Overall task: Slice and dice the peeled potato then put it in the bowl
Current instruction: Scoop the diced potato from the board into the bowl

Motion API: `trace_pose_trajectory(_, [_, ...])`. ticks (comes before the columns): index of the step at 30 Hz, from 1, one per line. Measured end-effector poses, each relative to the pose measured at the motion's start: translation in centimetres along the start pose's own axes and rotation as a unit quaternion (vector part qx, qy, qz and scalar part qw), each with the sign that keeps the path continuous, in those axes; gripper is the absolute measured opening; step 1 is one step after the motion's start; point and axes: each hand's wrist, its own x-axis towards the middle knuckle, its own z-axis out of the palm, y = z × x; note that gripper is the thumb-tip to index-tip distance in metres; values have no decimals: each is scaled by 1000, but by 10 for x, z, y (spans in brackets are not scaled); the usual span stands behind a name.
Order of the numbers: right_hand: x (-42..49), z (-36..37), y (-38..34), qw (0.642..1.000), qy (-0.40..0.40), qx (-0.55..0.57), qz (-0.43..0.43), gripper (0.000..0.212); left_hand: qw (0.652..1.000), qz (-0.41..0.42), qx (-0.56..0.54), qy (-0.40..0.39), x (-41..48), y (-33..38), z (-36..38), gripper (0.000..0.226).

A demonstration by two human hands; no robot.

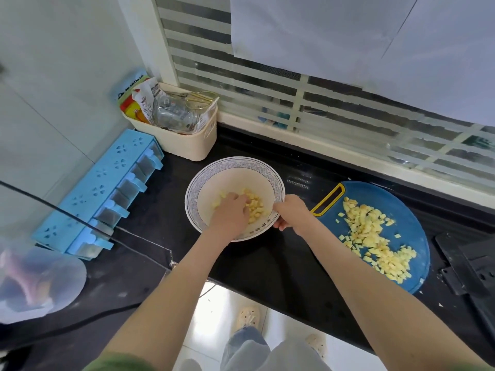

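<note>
Yellow potato bits (255, 207) lay in the bowl (202, 180) under our left hand (230, 211); we could not tell if its fingers held any. Our right hand (290, 212) had its fingers clamped on the rim. Cutting looked done, but a bigger pile (375, 242) sat on the blue board (404, 199).

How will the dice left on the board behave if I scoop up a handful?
The dice are small loose cubes, so some will probably spill from a grip. They look fresh-cut, so likely slippery. Strays near the edge of the board may get pushed off.
</note>
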Motion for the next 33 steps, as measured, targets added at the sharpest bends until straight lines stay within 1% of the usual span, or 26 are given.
trace_pose_trajectory(3, [-2,10,-15,999,-8,49,-7,21,1000,6,-1,18,-6,-5,2,28])
trace_pose_trajectory(8, [3,30,-14,997,-47,56,-19,23,1000,-2,-3,27,-14,-20,-2,31])
trace_pose_trajectory(10, [5,34,-10,995,-71,68,-20,26,1000,-6,0,26,-16,-27,-3,31])
trace_pose_trajectory(13, [2,31,-4,980,-138,143,-20,28,999,-19,-5,31,-17,-38,-1,33])
trace_pose_trajectory(14, [2,30,-2,976,-154,155,-20,30,999,-21,-10,32,-18,-41,-1,33])
trace_pose_trajectory(15, [3,29,1,978,-154,142,-20,34,999,-23,-15,32,-18,-43,0,33])
trace_pose_trajectory(16, [5,31,4,985,-138,101,-21,39,999,-22,-19,33,-18,-45,0,33])
trace_pose_trajectory(17, [7,34,10,993,-109,34,-32,42,999,-20,-21,36,-19,-46,0,33])
trace_pose_trajectory(18, [7,38,16,993,-80,-51,-63,42,999,-16,-22,40,-19,-47,1,33])
trace_pose_trajectory(19, [8,43,24,982,-58,-144,-110,40,999,-14,-21,44,-19,-49,1,32])
trace_pose_trajectory(21, [9,54,43,936,-37,-298,-182,36,999,-11,-14,50,-18,-51,3,32])
trace_pose_trajectory(22, [9,58,49,919,-29,-340,-197,33,999,-10,-11,52,-18,-51,3,32])
trace_pose_trajectory(23, [9,63,53,910,-21,-360,-203,29,999,-8,-7,52,-17,-51,4,32])
trace_pose_trajectory(25, [9,67,53,902,-5,-377,-209,23,999,-2,2,53,-18,-50,4,31])
trace_pose_trajectory(27, [10,69,52,896,11,-390,-210,22,999,2,11,52,-18,-51,4,31])
trace_pose_trajectory(28, [11,67,52,897,23,-390,-206,23,999,2,15,52,-18,-50,4,31])
trace_pose_trajectory(29, [12,65,52,905,42,-373,-198,21,998,2,17,52,-18,-50,4,31])
trace_pose_trajectory(31, [11,57,47,938,97,-284,-174,15,998,1,19,52,-17,-50,3,31])
trace_pose_trajectory(33, [8,47,37,955,164,-172,-175,7,998,-2,23,52,-17,-47,0,32])
